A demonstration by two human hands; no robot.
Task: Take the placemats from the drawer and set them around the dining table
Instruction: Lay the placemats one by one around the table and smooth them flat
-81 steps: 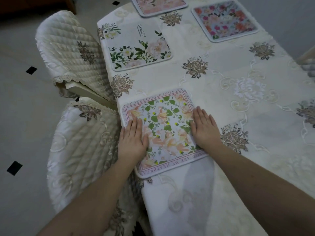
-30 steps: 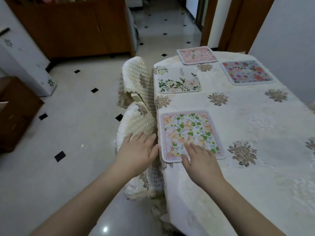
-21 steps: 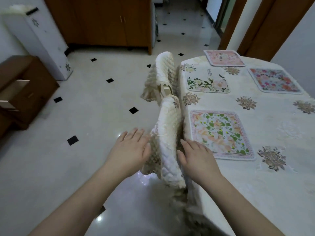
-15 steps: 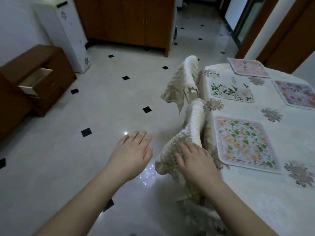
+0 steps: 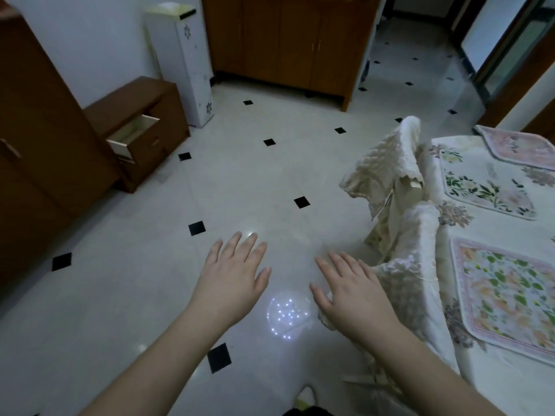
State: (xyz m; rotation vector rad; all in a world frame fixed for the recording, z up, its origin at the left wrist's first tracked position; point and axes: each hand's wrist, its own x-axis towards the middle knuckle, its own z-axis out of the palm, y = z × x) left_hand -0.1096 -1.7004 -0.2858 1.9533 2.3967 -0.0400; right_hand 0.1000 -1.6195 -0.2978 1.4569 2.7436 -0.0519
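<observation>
Both my hands float palm-down over the tiled floor with fingers straight and nothing in them: my left hand (image 5: 232, 273) and my right hand (image 5: 351, 291), the right one just left of a covered chair. Three placemats lie on the dining table (image 5: 507, 382) at the right: a green-leaf floral placemat (image 5: 507, 291) nearest, a white flowered placemat (image 5: 486, 187) behind it, and a pink placemat (image 5: 516, 148) at the far end. An open drawer (image 5: 132, 133) sticks out of a low brown cabinet at the left; its inside is hidden.
Two chairs with quilted cream covers, the near one (image 5: 411, 283) and the far one (image 5: 387, 166), stand against the table's left side. A white narrow cabinet (image 5: 183, 64) and a brown sideboard (image 5: 285, 40) line the far wall. A tall brown cabinet (image 5: 33, 151) fills the left edge.
My hands left the green-leaf placemat lying on the table. The view turned left from the table toward the floor and the open drawer; my hands now hang over the floor.
</observation>
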